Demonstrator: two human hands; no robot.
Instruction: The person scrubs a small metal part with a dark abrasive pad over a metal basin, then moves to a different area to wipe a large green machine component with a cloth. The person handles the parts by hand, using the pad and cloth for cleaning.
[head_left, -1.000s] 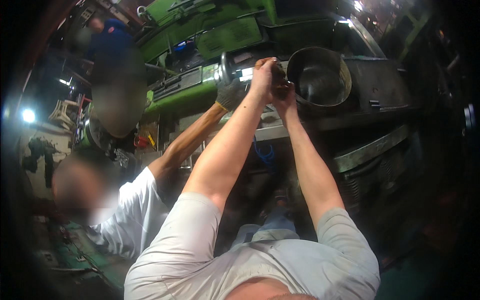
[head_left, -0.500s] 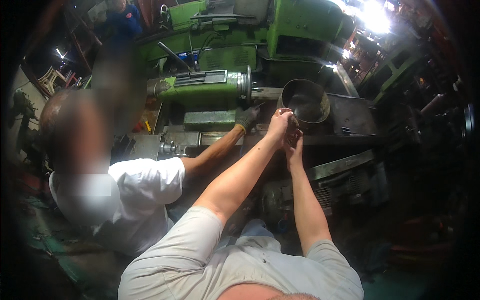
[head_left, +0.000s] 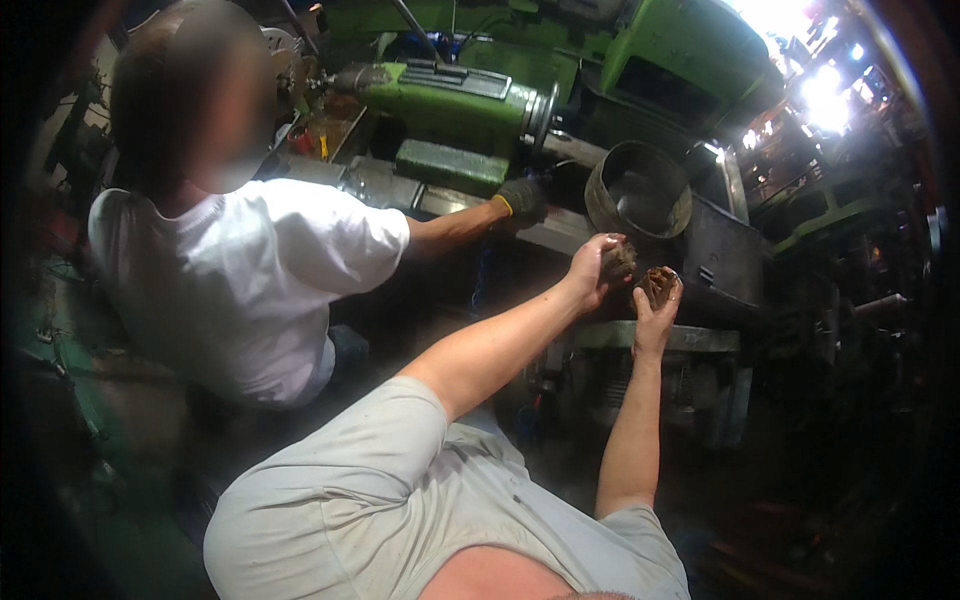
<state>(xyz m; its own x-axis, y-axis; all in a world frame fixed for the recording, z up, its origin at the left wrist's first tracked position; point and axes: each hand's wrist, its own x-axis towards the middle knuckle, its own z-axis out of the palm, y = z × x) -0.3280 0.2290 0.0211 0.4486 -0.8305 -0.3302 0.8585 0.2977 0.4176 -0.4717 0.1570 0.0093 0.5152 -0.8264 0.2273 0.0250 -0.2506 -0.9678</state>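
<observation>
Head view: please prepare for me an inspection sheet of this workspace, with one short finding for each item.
Surface: dark panel beside an open metal cylinder.
Job's things: dark lump and brown lump, held apart; material unclear.
Clutter: small metal pieces on the panel; yellow item farther left.
Grips: left grip closed on the dark lump, right grip on the brown lump.
Cables: thin blue strand hanging low; too dim to identify.
Surroundings: green machine; co-worker in white shirt at left.

A rough brown clump point(head_left: 618, 263) lies in the left fingers point(head_left: 607, 240), a rust-brown clump point(head_left: 659, 284) in the right fingers point(head_left: 642, 301). Beyond both sits a hollow grey metal cylinder point(head_left: 600, 201), a flat dark metal plate point(head_left: 725, 247) to its right, a co-worker's grey knit glove point(head_left: 522, 196) to its left; behind the glove, a green metal machine body point(head_left: 440, 97).
</observation>
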